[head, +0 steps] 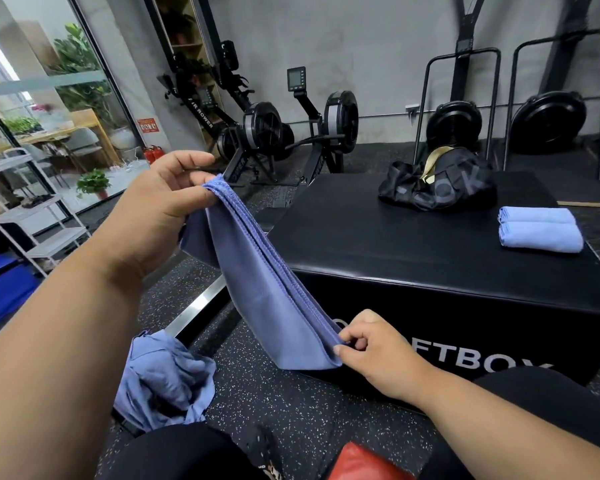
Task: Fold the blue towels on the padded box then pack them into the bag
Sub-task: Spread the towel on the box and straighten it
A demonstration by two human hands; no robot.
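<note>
Both hands up in front of the padded box (pixel 430 244), a blue towel (pixel 274 289) stretched between them, held in the air to the left of the box and above the speckled floor (pixel 291 403).

Left hand (pixel 160 209): raised, far end of the towel. Thumb and fingers curled and pinching the bunched top corner, where several hemmed edges lie stacked together.

Right hand (pixel 371 348): lower and nearer, close to the front face of the box. Fingertips and thumb pinch the other corner; remaining fingers curled in.

Towel hangs doubled lengthwise, taut along its upper stitched edge, running diagonally from upper left down to lower right. Lower part sags in a fold beneath.

On the box, which serves as worktop: two folded towels (pixel 539 230), light blue, lying side by side and touching, near the right edge. Behind them, farther back, a black bag (pixel 437 188), slumped, gold strap showing at its top. Bag and folded towels are apart.

On the floor, near left: a crumpled pile of blue towels (pixel 167 375), unfolded, beside the person's knee.

Background: rowing machines (pixel 267 133) along the grey far wall, white shelf unit (pixel 32 209) at left by the glass.
</note>
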